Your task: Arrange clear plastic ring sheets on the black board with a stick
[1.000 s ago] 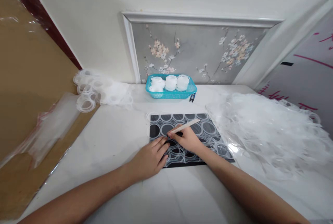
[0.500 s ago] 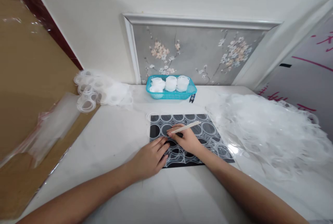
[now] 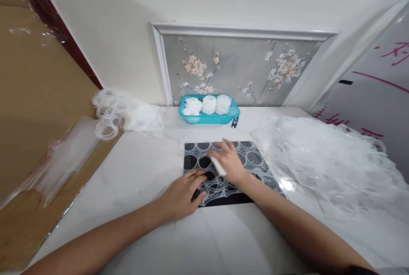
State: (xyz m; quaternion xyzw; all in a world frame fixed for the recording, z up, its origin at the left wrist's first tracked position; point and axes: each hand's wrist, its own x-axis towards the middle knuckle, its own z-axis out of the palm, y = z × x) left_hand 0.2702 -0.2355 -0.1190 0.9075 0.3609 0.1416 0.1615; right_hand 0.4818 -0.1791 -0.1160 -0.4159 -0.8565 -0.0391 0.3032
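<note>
A black board [image 3: 230, 199] lies on the white table, with a clear plastic sheet of ring outlines [image 3: 255, 158] on it. My left hand [image 3: 183, 193] rests flat on the board's lower left part, fingers spread, palm down. Above the middle of the sheet is my right hand [image 3: 228, 164], blurred by motion. It holds a flat pale stick [image 3: 219, 166], which slants down to the right under the palm. Some of its fingers stretch out toward the board's far edge. Whether the stick touches the sheet, I cannot tell.
A turquoise basket [image 3: 209, 119] with stacks of white discs stands by the wall, with small dark snips [image 3: 235, 122] beside it. Translucent ring scraps are heaped right [image 3: 329, 160] and left [image 3: 128, 111]. Plastic bags [image 3: 70, 151] lie on cardboard [image 3: 38, 79] at far left.
The pale stick in my right hand has swung from pointing up right to slanting down right. My right hand's fingers have lifted and spread. My left hand has stayed nearly in place.
</note>
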